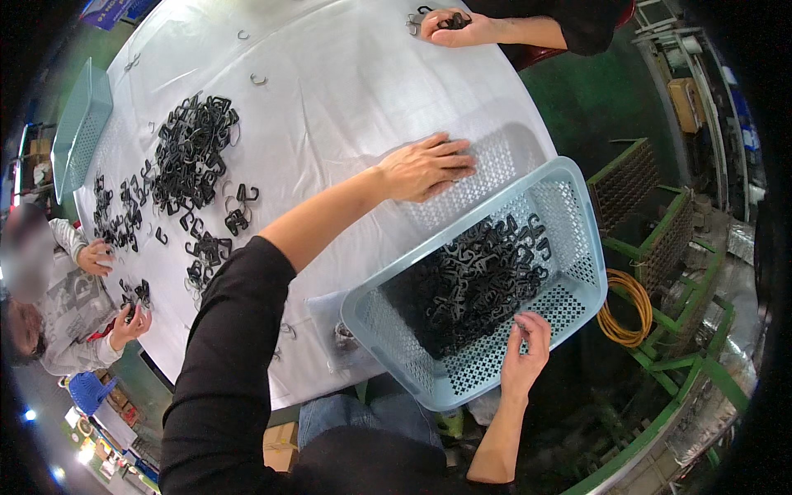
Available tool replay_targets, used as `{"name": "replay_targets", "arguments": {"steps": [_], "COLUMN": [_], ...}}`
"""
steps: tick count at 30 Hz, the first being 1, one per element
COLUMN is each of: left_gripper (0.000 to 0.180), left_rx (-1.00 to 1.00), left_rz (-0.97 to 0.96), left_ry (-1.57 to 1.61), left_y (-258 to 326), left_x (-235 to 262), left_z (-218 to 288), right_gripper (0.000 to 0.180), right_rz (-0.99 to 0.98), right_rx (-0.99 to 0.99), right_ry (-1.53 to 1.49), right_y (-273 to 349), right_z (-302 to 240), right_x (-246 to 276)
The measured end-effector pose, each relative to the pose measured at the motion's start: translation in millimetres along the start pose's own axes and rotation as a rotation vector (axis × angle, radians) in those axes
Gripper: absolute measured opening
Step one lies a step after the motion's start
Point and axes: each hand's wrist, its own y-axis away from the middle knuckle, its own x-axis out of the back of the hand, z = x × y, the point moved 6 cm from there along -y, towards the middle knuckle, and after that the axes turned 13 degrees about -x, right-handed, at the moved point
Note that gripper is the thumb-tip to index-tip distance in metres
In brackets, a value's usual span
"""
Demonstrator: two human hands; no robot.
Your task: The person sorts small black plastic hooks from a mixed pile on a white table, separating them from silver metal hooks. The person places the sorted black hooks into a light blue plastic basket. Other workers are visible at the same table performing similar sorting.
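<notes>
My left hand lies palm down on the white-covered table, fingers stretched out, beyond the far side of a light blue plastic basket. A heap of small black hooks fills much of the basket's floor. My right hand is at the basket's near right wall, with thumb and fingers curled together over the inside. Whatever its fingertips hold, if anything, is too small to make out. Further left on the table is a large pile of black hooks, with smaller scattered groups around it.
Across the table, a co-worker's hand holds black hooks. Another person's hands handle hooks at the left edge. A second blue basket stands far left. Right of my basket are green metal frames and a coiled orange hose.
</notes>
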Motion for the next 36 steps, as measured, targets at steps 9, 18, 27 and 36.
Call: {"name": "replay_targets", "arguments": {"steps": [9,18,27,36], "left_gripper": [0.054,0.058,0.048,0.06], "left_rx": [0.347,0.919,1.01,1.213], "left_rz": [-0.038,0.046,0.259,0.176], "left_ry": [0.064,-0.094,-0.092,-0.211], "left_y": [204.2,340.4,302.5,462.3], "left_x": [35.1,47.1,-27.9,-22.9], "left_z": [104.1,278.3,288.8,400.8], "right_gripper": [0.012,0.018,0.043,0.059], "right_rz": [-0.076,-0.428,-0.411,-0.779], "right_rx": [0.14,0.589,0.881,0.854], "right_ry": [-0.044,-0.267,0.191,0.168], "right_y": [11.7,135.2,194.0,361.4], "right_z": [-72.4,-195.1,-203.3,-183.3], "right_x": [-8.1,-163.0,-358.5,-412.3]}}
